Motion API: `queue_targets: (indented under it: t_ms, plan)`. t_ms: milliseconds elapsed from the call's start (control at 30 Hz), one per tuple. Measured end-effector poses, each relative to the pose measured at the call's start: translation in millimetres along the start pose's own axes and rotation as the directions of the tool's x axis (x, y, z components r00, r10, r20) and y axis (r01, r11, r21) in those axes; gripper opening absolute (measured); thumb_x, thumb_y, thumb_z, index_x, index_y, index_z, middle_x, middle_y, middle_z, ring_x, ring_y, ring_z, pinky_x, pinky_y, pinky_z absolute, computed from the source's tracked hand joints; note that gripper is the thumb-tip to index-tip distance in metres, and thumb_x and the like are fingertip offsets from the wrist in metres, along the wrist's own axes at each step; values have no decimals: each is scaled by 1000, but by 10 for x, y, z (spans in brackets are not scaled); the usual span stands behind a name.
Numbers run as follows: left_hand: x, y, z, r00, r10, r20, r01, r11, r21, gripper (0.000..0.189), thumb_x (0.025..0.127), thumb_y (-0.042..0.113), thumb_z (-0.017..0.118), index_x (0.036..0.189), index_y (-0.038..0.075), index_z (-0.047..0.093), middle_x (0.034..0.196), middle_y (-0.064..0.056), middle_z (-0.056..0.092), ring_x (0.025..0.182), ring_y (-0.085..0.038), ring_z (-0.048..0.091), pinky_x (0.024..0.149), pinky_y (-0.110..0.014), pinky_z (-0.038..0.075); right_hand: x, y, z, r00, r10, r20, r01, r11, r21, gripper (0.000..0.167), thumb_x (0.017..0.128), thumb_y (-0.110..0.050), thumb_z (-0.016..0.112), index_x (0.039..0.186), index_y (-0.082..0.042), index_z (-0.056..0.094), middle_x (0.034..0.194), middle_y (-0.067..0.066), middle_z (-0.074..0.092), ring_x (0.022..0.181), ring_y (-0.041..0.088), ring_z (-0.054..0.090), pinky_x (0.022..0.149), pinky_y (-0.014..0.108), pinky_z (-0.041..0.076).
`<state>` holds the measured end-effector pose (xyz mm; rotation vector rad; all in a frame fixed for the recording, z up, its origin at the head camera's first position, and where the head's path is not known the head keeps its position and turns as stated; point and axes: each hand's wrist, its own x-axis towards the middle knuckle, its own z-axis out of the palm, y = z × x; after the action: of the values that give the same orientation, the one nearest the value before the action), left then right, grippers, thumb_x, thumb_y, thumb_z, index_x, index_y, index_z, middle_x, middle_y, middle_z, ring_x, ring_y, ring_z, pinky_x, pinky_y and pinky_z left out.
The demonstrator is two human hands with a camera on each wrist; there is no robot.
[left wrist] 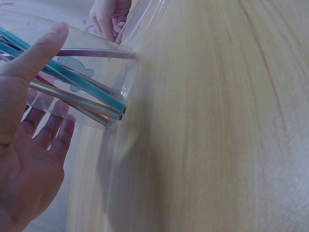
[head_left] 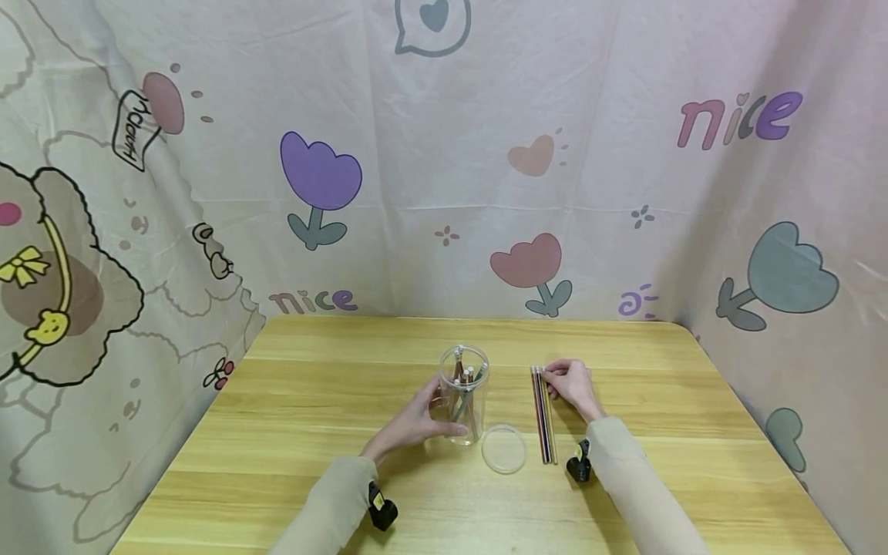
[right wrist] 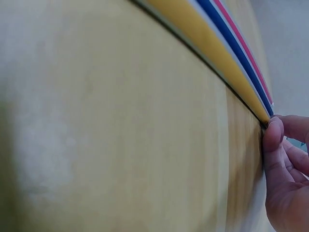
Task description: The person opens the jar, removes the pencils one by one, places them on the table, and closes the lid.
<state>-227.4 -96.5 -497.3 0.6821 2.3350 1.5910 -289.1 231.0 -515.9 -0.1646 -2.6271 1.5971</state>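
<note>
Honestly the neat row of pencils [head_left: 540, 420] could roll apart if the right hand [head_left: 571, 383] nudges sideways while it's pinching the far end of the yellow pencil [head_left: 551, 422], and the jar [head_left: 482, 407] might tip if the left hand [head_left: 416, 420], wrapped round its side, pushes too hard. That yellow one lies on the table [head_left: 277, 432], running back toward the person from the right fingertips, with the jar well off to the left

Wood-grain table [head_left: 312, 385], pale backdrop [head_left: 430, 139] with tulips [head_left: 321, 176], "nice" lettering [head_left: 746, 122] and, cropped at left, possibly a bear [head_left: 83, 289]
</note>
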Motion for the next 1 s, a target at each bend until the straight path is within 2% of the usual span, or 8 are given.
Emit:
queue_targets:
  t_ms: [567,867,1000]
  plan:
    - [-6,18,-1,1000,16,2,-16,1000,2,91,77,23,87,151,15,36,153,-19,48,138,-44,47,116,-63,39,-23,-19,-31,998,50,29,-52,994,91,22,92,-3,68,108,13,67,68,2,65,50,9,60,46,20,54]
    - [7,5,4,1000,7,2,-7,1000,5,91,77,23,87,152,17,36,153,-18,47,139,-45,46,116,-63,38,-25,-60,-66,998,42,42,-49,984,170,30,92,-4,67,117,13,63,85,15,73,56,10,61,49,20,55]
    - [7,9,7,1000,2,0,-2,1000,3,91,77,22,87,152,17,36,154,-18,47,140,-45,46,116,-64,38,-28,-107,-81,999,33,36,-39,983,177,31,92,-5,68,118,13,63,86,15,73,57,10,62,50,21,55]
